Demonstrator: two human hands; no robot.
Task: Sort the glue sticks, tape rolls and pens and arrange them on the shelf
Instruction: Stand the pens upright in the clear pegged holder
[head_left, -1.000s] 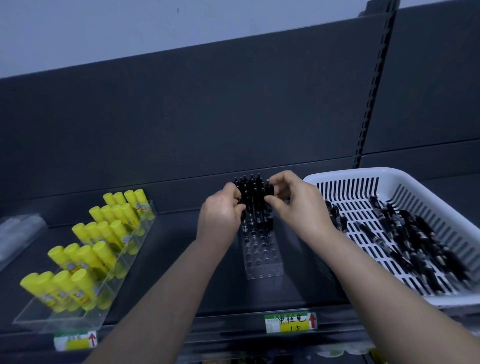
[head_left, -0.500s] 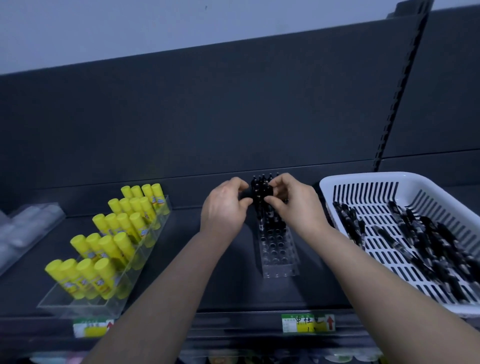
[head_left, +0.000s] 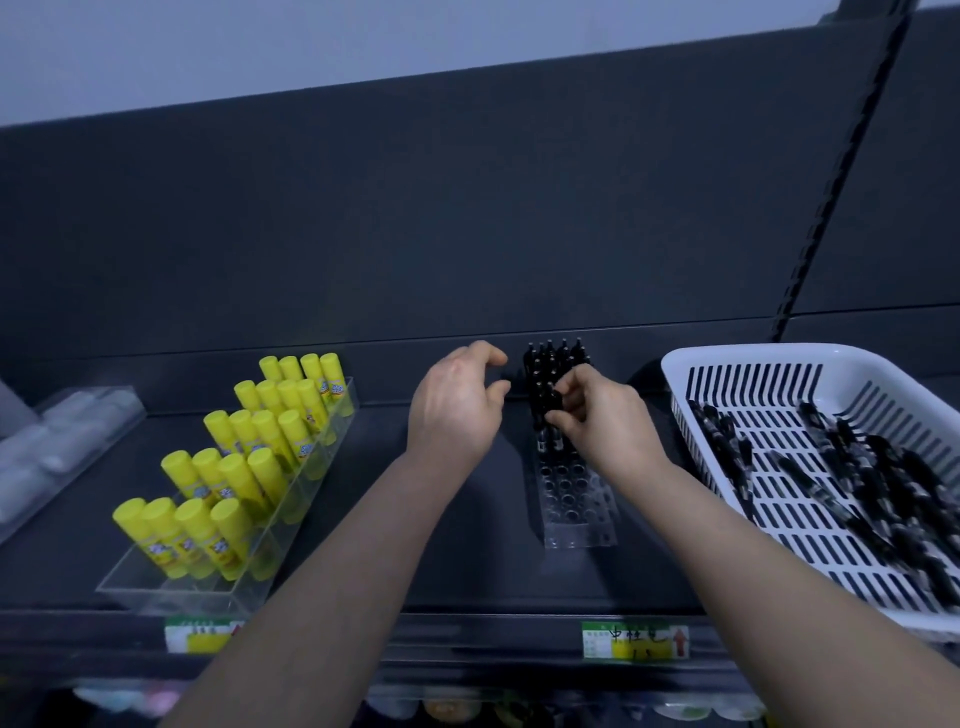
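Here the right hand (head_left: 597, 421) pinches a black pen (head_left: 551, 401), upright in the clear pen holder (head_left: 576, 514) among other standing pens (head_left: 556, 358). Just left of the holder, the left hand (head_left: 454, 410) hovers loosely spread, holding nothing. Right of the holder, a white basket (head_left: 727, 364) holds loose pens (head_left: 831, 488) lying flat. Well to the holder's left, glue sticks (head_left: 249, 467) stand in a clear tray (head_left: 171, 587).

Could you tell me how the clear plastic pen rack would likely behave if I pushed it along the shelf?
The clear plastic pen rack looks rigid, so probably slides whole. Upright black pens crowd its far end, so it might tip there.
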